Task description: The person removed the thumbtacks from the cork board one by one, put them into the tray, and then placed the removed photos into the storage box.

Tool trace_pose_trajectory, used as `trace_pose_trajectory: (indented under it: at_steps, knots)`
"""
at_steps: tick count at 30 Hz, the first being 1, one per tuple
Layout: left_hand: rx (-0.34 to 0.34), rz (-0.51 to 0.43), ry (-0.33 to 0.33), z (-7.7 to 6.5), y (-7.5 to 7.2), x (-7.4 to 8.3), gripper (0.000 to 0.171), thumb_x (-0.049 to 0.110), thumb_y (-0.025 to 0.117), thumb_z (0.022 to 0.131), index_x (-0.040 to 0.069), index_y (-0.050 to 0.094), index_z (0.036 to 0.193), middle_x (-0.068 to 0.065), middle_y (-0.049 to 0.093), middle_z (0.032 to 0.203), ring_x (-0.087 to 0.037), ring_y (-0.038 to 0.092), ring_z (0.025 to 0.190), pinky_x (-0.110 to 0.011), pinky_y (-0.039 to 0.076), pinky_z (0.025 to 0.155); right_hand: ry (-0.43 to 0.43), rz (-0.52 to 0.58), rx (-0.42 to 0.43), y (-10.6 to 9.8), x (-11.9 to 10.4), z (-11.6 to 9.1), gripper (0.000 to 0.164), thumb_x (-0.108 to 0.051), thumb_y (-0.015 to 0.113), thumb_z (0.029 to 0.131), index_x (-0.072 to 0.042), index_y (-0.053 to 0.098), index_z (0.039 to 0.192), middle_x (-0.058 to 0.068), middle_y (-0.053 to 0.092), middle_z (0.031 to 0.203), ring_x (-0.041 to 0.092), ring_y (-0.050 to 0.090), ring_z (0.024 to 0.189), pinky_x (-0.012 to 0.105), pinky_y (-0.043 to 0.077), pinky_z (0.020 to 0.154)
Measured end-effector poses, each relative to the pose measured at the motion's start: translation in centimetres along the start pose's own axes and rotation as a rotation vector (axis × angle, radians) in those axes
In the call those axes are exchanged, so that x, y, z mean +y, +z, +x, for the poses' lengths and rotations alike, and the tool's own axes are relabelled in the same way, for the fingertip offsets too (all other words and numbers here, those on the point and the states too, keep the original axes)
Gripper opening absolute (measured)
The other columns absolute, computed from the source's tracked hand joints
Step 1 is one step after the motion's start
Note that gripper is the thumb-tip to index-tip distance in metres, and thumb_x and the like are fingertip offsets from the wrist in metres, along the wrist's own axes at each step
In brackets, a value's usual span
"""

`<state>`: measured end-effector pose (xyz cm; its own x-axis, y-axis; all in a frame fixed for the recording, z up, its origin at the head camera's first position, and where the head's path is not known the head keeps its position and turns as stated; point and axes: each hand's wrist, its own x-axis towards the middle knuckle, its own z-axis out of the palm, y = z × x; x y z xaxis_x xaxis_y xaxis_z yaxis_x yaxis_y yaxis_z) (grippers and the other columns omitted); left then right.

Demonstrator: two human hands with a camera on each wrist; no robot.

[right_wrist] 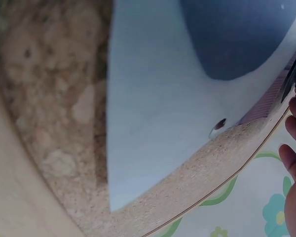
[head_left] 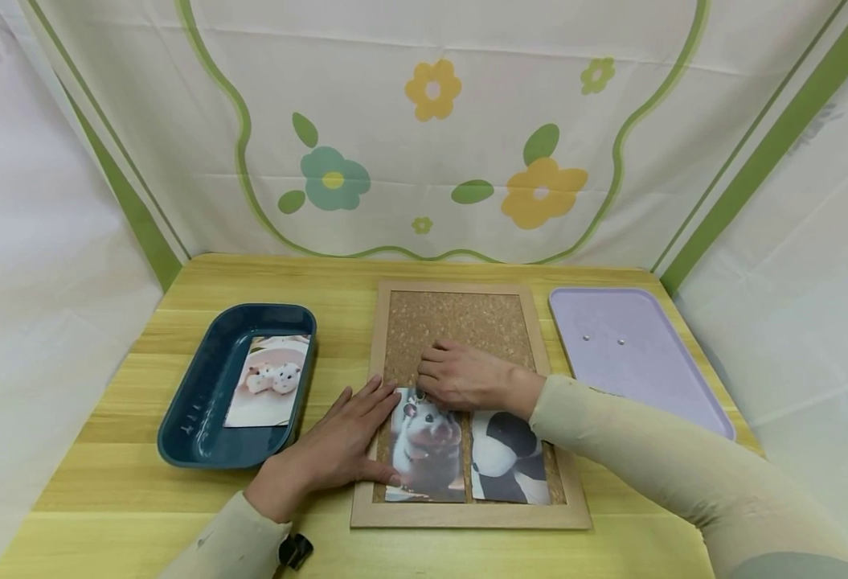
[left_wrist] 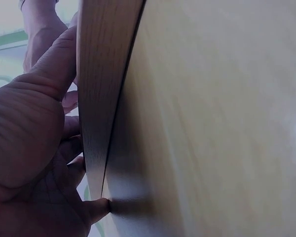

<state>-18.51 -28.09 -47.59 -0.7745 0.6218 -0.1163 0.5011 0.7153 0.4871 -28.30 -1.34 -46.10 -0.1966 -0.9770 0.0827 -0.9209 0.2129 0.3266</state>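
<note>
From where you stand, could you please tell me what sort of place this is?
Probably a fabric-screened tabletop workspace: a flower-printed cloth hangs behind a wood-grain table, on which lie a framed corkboard and a lilac tray.

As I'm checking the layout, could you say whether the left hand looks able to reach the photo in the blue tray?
Probably yes: the left hand is close beside the blue tray, and nothing visible covers the photo inside it.

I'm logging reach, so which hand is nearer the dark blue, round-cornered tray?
Left. The left hand is just right of the tray, at the left edge of the wood-framed cork board; the right hand is farther right, over the board.
</note>
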Motion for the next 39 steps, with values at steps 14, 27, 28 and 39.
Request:
trace_pose_trajectory:
  at_steps: [14,27,28,39]
  knots:
    - [-0.001,-0.008,-0.001,0.07,0.14,-0.03,0.115,0.072,0.076,0.082,0.01,0.031,0.167,-0.009,0.024,0.176,-0.03,0.007,0.165,-0.066,0.013,0.129,0.002,-0.001,-0.01,0.05,0.04,0.1,0.015,-0.029,0.059,0.106,-0.018,0.068,0.106,-0.002,0.07,0.109,0.018,0.061,0.103,0.038,0.051,0.099]
    - [0.007,-0.003,0.001,0.04,0.15,-0.09,0.116,0.074,0.076,0.082,0.009,0.031,0.167,-0.009,0.024,0.175,-0.03,0.008,0.165,-0.066,0.014,0.128,-0.011,-0.017,-0.005,0.14,0.08,0.08,0.017,-0.032,0.062,0.103,-0.017,0.068,0.107,-0.002,0.07,0.11,0.019,0.061,0.105,0.039,0.05,0.1]
    - [0.008,-0.001,0.002,0.04,0.14,-0.11,0.116,0.074,0.075,0.082,0.009,0.031,0.167,-0.009,0.024,0.175,-0.03,0.008,0.165,-0.067,0.014,0.128,-0.011,-0.019,-0.004,0.11,0.07,0.08,0.017,-0.032,0.062,0.103,-0.017,0.067,0.107,-0.002,0.07,0.11,0.019,0.061,0.105,0.039,0.05,0.1]
    - [0.002,0.009,-0.013,0.09,0.07,0.04,0.116,0.073,0.077,0.081,0.01,0.031,0.167,-0.008,0.024,0.176,-0.029,0.008,0.165,-0.065,0.013,0.129,-0.01,-0.023,-0.006,0.11,0.13,-0.06,0.016,-0.03,0.058,0.105,-0.017,0.067,0.108,-0.001,0.07,0.111,0.019,0.061,0.106,0.041,0.05,0.104]
